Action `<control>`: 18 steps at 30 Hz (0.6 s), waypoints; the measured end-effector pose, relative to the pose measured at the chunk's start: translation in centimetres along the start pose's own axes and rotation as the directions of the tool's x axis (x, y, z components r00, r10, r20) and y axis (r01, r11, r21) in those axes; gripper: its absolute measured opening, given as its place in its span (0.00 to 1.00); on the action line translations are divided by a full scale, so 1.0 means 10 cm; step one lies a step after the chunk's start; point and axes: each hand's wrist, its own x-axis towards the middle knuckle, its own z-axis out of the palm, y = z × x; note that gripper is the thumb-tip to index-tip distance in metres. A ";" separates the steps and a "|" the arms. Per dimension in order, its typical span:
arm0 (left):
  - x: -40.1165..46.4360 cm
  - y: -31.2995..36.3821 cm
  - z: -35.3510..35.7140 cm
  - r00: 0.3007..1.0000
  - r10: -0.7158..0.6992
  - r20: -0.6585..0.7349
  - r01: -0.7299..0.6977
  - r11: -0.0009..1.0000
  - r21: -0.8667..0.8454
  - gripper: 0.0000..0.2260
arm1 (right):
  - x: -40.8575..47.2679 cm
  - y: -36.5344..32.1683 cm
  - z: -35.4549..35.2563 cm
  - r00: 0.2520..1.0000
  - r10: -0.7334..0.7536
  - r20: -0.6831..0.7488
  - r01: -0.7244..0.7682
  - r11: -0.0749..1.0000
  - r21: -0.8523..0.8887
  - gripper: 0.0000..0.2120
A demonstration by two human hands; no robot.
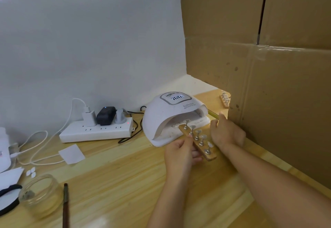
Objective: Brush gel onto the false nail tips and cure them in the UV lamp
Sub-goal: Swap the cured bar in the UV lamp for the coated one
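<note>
At the lamp (176,118) mouth, the left hand (180,153) grips the strip (198,140) of tips, its far end just inside, the right hand (226,132) loose beside it, so brushing looks done and curing remains.

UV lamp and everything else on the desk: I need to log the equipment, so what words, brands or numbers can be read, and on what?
"SUN": brand printed on top of the UV lamp; the characters after it are too blurred to read.
Small line under the brand: too small to read.
Lamp display: lit digits, too blurred to tell.
White container at the left edge: red marks, unreadable.
Nothing readable on the power strip or cardboard box.
</note>
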 end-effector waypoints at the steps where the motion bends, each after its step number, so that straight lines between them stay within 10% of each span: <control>1: 0.00 0.00 0.00 1.000 -0.004 0.006 0.004 1.000 0.004 0.13 | 0.00 0.00 -0.01 1.000 0.009 0.003 -0.009 0.999 0.039 0.19; 9: 0.00 0.02 0.00 0.999 -0.013 0.039 0.012 1.000 0.012 0.13 | -0.27 0.15 -0.22 0.984 -0.159 0.078 0.090 0.828 0.553 0.13; 18: 0.04 -0.01 -0.01 1.000 -0.011 0.015 0.010 0.997 0.080 0.15 | -0.77 0.28 -0.62 0.870 -0.422 0.255 0.259 0.832 0.491 0.15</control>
